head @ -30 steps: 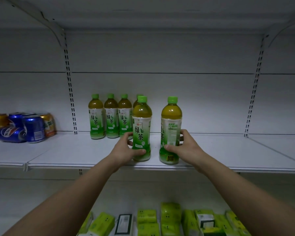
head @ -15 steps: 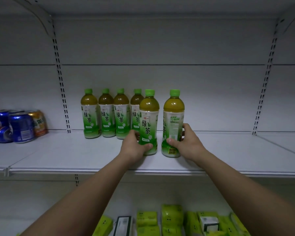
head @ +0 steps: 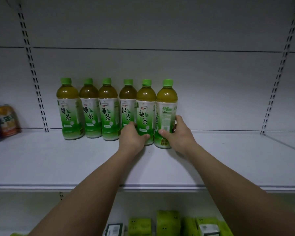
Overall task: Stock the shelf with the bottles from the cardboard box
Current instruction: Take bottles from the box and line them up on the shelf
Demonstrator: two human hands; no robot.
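Note:
Several green tea bottles with green caps stand in a row at the back of the white shelf (head: 58,160). My left hand (head: 132,138) grips the base of the fifth green tea bottle (head: 146,109), thumb across its front. My right hand (head: 177,133) grips the sixth green tea bottle (head: 166,109) at the row's right end, thumb on its front and fingers behind. Both held bottles stand upright on the shelf, touching each other and close to the fourth green tea bottle (head: 128,103). The cardboard box is out of view.
Drink cans (head: 5,120) lie and stand at the shelf's far left. Slotted uprights (head: 32,68) rise on both sides of the back wall. On the lower shelf, green packets (head: 167,222) sit in a row. Bare shelf stretches right of the bottles.
Both hands have pushed their two bottles from the shelf's front edge back into line with the row. The view has moved closer to the shelf.

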